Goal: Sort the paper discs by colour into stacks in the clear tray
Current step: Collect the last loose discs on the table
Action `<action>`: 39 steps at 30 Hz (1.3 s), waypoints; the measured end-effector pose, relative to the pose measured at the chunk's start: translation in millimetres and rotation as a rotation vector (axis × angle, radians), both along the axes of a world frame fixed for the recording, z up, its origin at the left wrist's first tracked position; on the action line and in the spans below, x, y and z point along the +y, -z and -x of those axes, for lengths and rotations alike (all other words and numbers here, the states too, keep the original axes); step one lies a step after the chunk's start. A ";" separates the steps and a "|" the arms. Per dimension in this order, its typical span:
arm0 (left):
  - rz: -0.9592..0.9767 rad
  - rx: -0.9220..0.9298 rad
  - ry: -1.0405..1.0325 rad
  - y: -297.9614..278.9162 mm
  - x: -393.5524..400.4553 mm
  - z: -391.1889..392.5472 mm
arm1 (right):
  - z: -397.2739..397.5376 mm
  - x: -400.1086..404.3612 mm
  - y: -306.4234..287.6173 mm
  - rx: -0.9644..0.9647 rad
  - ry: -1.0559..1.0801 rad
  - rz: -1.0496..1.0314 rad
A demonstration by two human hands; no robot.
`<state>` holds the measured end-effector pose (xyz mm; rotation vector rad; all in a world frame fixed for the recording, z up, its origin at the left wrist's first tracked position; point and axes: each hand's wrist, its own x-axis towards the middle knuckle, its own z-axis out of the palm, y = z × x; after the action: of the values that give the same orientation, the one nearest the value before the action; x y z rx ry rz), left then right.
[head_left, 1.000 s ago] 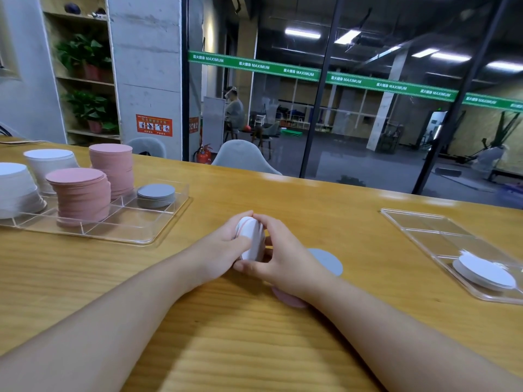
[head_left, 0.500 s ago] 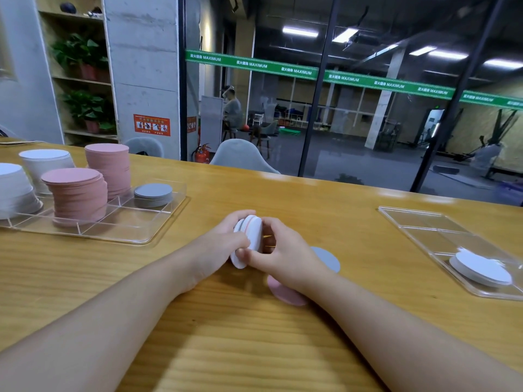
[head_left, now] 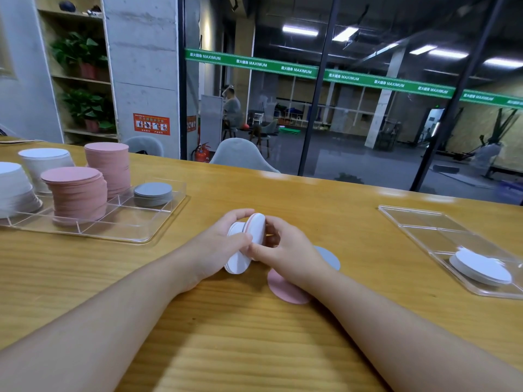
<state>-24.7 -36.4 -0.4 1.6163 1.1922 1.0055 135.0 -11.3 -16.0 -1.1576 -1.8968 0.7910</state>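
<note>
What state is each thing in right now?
left hand: gripping white discs, on edge
right hand: gripping white-and-pink discs, on edge
pink disc: flat on table, under right wrist
grey disc: flat on table
left tray: holds white, pink, grey stacks
right tray: holds one white stack
</note>
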 end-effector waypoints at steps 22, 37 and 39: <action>0.003 -0.216 0.138 2.2 2.3 -0.5 | -4.4 1.5 -4.4 0.212 -0.123 0.093; -0.217 0.094 0.005 12.8 4.7 -9.8 | -14.1 1.7 -12.7 0.227 -0.172 0.202; -0.215 0.100 0.039 12.3 4.7 -11.2 | -14.7 0.8 -13.4 0.252 -0.172 0.220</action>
<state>-13.5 -31.7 -12.7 1.8697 1.1452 1.0675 149.6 -10.5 -2.6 -0.9777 -1.7458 1.2071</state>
